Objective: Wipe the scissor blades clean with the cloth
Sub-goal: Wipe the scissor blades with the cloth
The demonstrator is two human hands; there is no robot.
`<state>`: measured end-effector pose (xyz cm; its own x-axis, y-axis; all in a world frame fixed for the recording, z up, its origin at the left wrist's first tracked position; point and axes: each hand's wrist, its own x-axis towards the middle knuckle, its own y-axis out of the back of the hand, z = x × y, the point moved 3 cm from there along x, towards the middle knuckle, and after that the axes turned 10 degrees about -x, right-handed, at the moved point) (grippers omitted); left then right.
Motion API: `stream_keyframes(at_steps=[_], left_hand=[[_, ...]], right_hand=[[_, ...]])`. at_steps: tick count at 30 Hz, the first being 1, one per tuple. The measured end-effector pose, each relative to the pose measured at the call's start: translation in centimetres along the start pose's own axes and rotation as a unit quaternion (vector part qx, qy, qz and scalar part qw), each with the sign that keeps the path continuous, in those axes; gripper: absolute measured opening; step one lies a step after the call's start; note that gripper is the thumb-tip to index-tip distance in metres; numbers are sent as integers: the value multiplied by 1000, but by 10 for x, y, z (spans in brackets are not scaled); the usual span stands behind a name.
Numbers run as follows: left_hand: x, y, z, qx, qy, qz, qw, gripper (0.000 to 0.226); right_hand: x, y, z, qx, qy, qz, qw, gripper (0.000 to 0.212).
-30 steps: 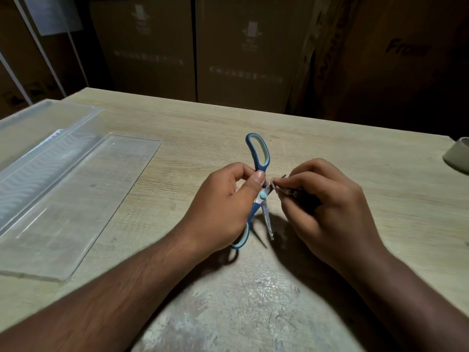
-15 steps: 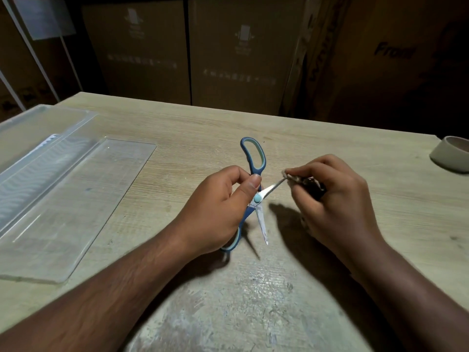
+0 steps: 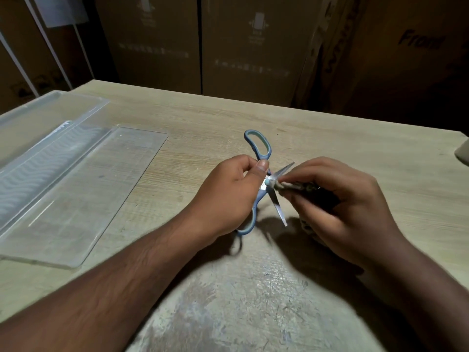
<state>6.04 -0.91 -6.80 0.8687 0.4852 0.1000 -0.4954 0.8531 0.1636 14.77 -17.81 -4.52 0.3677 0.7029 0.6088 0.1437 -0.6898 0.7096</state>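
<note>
The blue-handled scissors (image 3: 258,146) stand spread open above the middle of the wooden table (image 3: 330,148). My left hand (image 3: 228,194) grips them at the handles near the pivot, thumb on top. One blade points up and right, the other down toward me. My right hand (image 3: 337,207) pinches a small dark patterned cloth (image 3: 291,188) against the upper blade close to the pivot. Most of the cloth is hidden inside my fingers.
A clear plastic tray (image 3: 33,158) and a flat clear sheet (image 3: 83,196) lie on the table's left side. A pale round object (image 3: 463,152) sits at the right edge. Cardboard boxes (image 3: 198,44) stand behind the far edge. A worn scratched patch marks the near tabletop.
My right hand slid the cloth along the upper blade out to its tip, then back in to the pivot, so the tip shows bare. My left hand kept its hold.
</note>
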Motion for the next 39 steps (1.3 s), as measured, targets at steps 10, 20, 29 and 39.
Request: stream_keyframes(at_steps=[10,20,29,39], left_hand=[[-1,-4,0,-19,27,-4,999,46],[2,-3,-4,-31,32,-19,999,46],[4,-1,-7,-41,47,6,998,36],[0,-3,-5,-31,26,13,999,36]], right_hand=[[-1,-7,-10,-114,90,-30,989,21],[-3,-4,-11,-141,93,-31,985,20],[-3,-3,-12,-132,103,-60,984,21],[-1,-6,-13,-164,97,-42,981,23]])
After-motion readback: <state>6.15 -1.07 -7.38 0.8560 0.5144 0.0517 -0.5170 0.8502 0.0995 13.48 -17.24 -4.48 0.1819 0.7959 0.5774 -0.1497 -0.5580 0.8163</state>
